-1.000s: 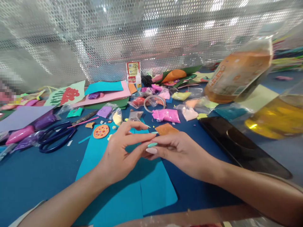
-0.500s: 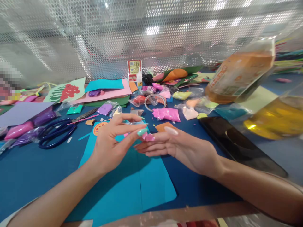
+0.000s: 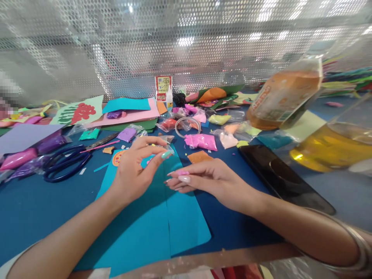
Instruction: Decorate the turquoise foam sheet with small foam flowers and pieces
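Observation:
My left hand (image 3: 133, 174) is raised over a teal foam sheet (image 3: 151, 221), thumb and fingers pinched on what looks like a small clear plastic bag (image 3: 169, 149). My right hand (image 3: 212, 179) lies low beside it, fingers stretched to the left, with a small pink clay piece (image 3: 183, 173) pinched at the fingertips. The two hands' fingertips are a few centimetres apart. A small round orange pizza-like piece (image 3: 118, 158) lies partly behind my left hand.
Blue scissors (image 3: 62, 164) lie at the left, with clay bags around them. A pink clay bag (image 3: 200, 141), tape ring (image 3: 188, 126), orange foam scrap (image 3: 199, 157) and glue bottle (image 3: 170, 97) sit behind. A black phone (image 3: 285, 178) and two bottles (image 3: 285, 99) are at the right. A mesh wall (image 3: 116, 46) closes the back.
The hands have come apart: my left hand drew back to the left with the clear bag, and my right hand lowered toward the teal sheet with the pink clay piece at its fingertips.

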`<control>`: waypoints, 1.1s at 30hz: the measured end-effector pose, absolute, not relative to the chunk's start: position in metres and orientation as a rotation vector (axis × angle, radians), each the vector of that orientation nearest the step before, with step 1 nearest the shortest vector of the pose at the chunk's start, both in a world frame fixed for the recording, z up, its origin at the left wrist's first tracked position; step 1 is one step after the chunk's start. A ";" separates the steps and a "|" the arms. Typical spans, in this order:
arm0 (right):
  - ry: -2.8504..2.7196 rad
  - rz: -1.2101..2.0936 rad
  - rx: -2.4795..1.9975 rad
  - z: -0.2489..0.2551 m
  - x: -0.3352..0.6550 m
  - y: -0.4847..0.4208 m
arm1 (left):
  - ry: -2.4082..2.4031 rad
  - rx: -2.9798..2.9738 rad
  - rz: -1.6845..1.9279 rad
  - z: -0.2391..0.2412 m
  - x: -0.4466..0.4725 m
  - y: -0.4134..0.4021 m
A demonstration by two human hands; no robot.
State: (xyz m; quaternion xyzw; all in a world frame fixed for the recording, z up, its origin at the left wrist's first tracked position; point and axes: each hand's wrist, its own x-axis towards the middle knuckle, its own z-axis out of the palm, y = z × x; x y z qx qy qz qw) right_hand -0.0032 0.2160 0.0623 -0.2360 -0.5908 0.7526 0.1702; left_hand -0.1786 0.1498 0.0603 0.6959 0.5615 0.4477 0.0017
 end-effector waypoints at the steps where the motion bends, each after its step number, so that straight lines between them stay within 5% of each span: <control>1: -1.651 2.158 -0.674 0.061 -0.003 0.217 | 1.739 2.178 1.403 0.060 -0.180 0.150; 12: -1.520 2.381 -0.426 0.052 -0.002 0.223 | 1.511 2.670 1.321 0.053 -0.178 0.154; 18: -1.653 2.239 -0.480 0.052 0.000 0.224 | 1.927 2.299 1.278 0.061 -0.185 0.149; 33: -2.049 1.963 -0.644 0.055 -0.002 0.220 | 1.801 2.159 1.082 0.062 -0.181 0.149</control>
